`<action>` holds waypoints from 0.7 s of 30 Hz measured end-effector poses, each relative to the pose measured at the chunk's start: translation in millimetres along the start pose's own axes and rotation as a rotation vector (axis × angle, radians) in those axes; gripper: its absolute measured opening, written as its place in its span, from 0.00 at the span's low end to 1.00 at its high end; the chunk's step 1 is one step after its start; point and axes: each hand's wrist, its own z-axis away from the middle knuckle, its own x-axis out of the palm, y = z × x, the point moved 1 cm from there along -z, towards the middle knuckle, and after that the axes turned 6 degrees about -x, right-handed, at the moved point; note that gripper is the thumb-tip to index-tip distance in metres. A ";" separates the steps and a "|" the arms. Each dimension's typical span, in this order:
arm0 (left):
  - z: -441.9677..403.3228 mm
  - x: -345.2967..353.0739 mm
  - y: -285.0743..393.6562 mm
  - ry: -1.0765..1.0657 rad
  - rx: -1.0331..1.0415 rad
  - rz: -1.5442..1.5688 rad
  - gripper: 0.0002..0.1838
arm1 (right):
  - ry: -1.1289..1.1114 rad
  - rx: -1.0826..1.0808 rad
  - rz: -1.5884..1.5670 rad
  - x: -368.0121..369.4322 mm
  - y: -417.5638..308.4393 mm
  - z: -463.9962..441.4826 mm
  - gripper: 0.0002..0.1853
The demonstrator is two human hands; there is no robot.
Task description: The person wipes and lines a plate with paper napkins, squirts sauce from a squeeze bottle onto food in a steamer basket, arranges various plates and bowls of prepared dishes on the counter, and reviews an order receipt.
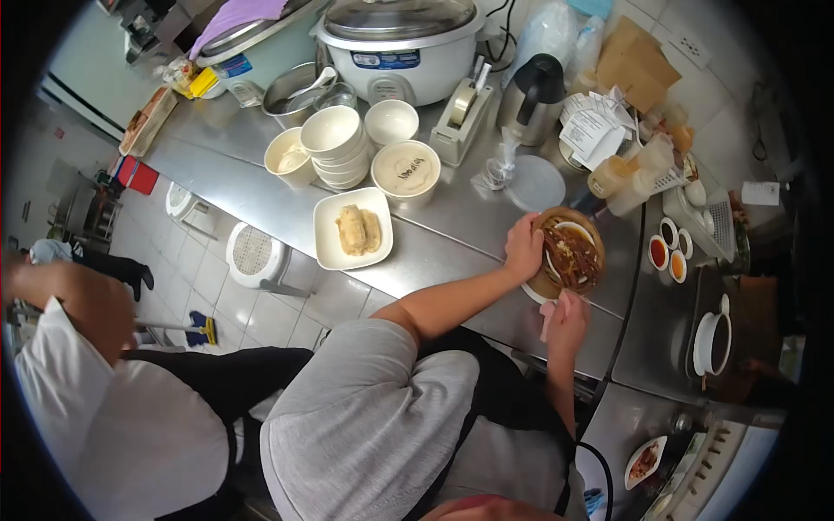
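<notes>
A round tan container [546,286], which looks like a bamboo steamer, sits at the counter's near edge. In it is a white dish of brown, saucy food pieces [573,256]. My left hand [525,249] is closed on the container's left rim. Close to the near rim, my right hand [569,321] is closed on a pink cloth [547,318]. Part of a white plate or lid [533,294] shows beneath the container. A clear round lid [535,182] lies just beyond it.
A square plate of pale rolls [382,249] stands to the left, near stacked white bowls [333,135] and a tub marked "noodles" [407,170]. A tape dispenser [462,117], steel jug [532,95] and rice cooker [400,56] are behind. Sauce cups [658,253] lie right. Another person [130,425] is at left.
</notes>
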 end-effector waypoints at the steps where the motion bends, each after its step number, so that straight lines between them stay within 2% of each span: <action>1: -2.1 -2.8 -0.1 0.008 0.010 -0.012 0.16 | -0.048 -0.022 -0.080 -1.2 1.7 -1.0 0.09; 3: -2.4 10.0 -11.5 -0.039 0.012 0.065 0.16 | -0.140 0.051 -0.270 -10.0 29.6 2.1 0.10; 4: -3.6 14.5 -24.5 -0.080 0.001 0.145 0.15 | -0.197 0.378 -0.524 -17.8 53.1 8.7 0.10; 5: -1.3 -0.1 3.2 -0.130 0.013 0.128 0.15 | -0.113 0.479 -0.668 -34.5 60.9 8.0 0.10; 6: -2.9 2.6 1.7 -0.159 -0.065 0.231 0.15 | -0.085 0.543 -0.594 -54.4 62.5 1.7 0.12; 7: -14.3 10.7 -30.4 -0.182 0.018 0.130 0.16 | 0.011 0.554 -0.685 -60.4 79.7 0.0 0.12; 9: -12.5 7.6 -21.7 -0.206 -0.106 0.217 0.17 | 0.172 0.522 -0.819 -62.5 102.1 -15.3 0.13; 11: -9.8 7.0 -17.9 -0.220 -0.123 0.294 0.18 | 0.179 0.568 -0.841 -57.0 116.9 -38.6 0.14; 13: -9.1 4.4 -13.4 -0.236 -0.127 0.320 0.19 | 0.138 0.662 -1.017 -47.5 107.8 -63.6 0.14; 15: -7.3 2.0 -8.6 -0.260 -0.120 0.297 0.19 | 0.085 0.730 -0.947 -28.9 104.0 -80.5 0.14; 18: -5.2 5.7 -11.1 -0.192 -0.106 0.289 0.19 | -0.256 0.531 -0.549 1.0 114.1 -81.8 0.14; 21: -4.3 5.4 -8.5 -0.176 -0.105 0.266 0.18 | -0.113 0.238 -0.496 26.7 143.8 -58.0 0.13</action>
